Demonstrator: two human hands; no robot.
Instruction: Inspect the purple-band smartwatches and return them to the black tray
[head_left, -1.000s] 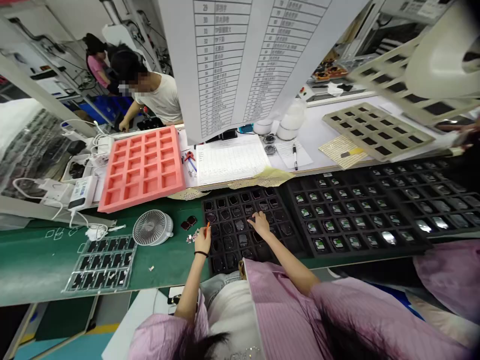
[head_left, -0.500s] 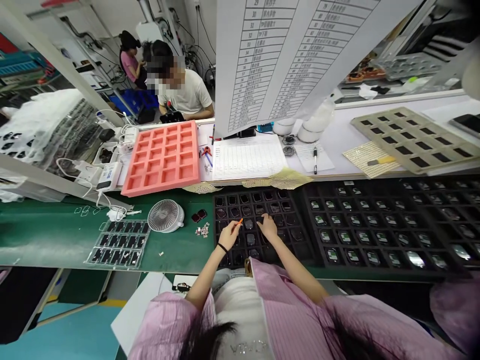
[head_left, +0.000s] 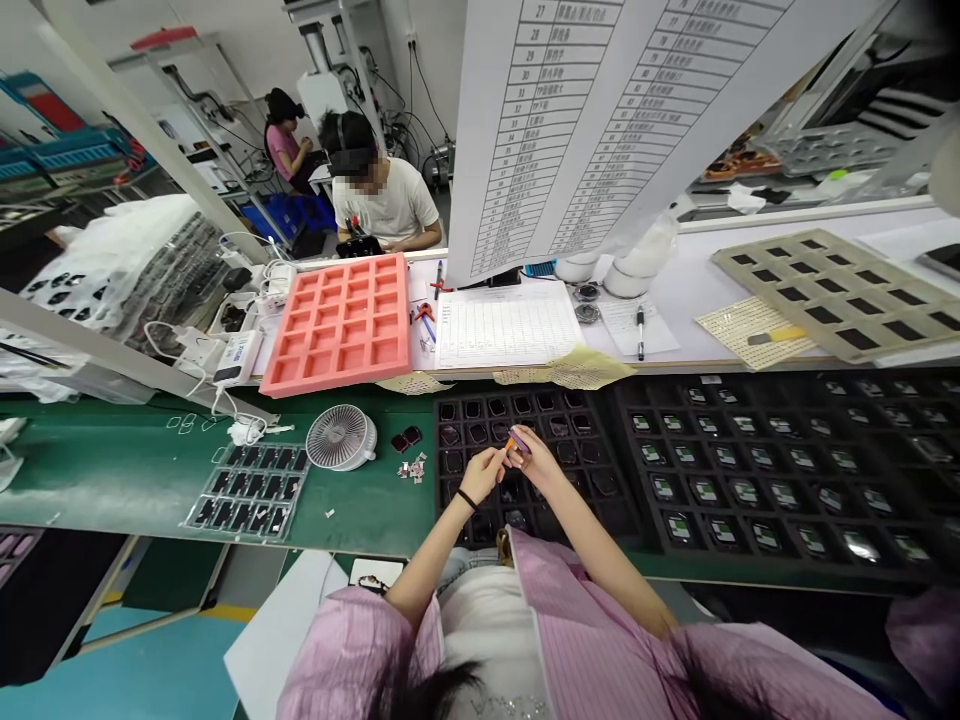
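Both my hands meet above a black compartment tray [head_left: 626,530] that holds dark rounded-square pieces like watch screens. My left hand [head_left: 484,474], a black band at its wrist, pinches a thin orange stick-like tool [head_left: 510,443]. My right hand [head_left: 538,462] is closed on a small dark watch screen [head_left: 519,440] with a purple sheen, its edge tilted up. The orange tip touches or nearly touches the screen; I cannot tell which. My fingers hide part of both things.
More black trays [head_left: 724,490] with watch parts lie to the right. On the left are a white fan [head_left: 341,437], two loose dark screens [head_left: 406,438], small scraps [head_left: 412,467] and a clear tray [head_left: 247,490]. A pink tray [head_left: 337,322] and paper form [head_left: 510,325] sit on the shelf; a hanging sheet [head_left: 585,110] overhangs it.
My right hand has lifted a watch screen from the tray and come in toward my left. The orange tool has moved right to meet it. The camera view has shifted slightly.
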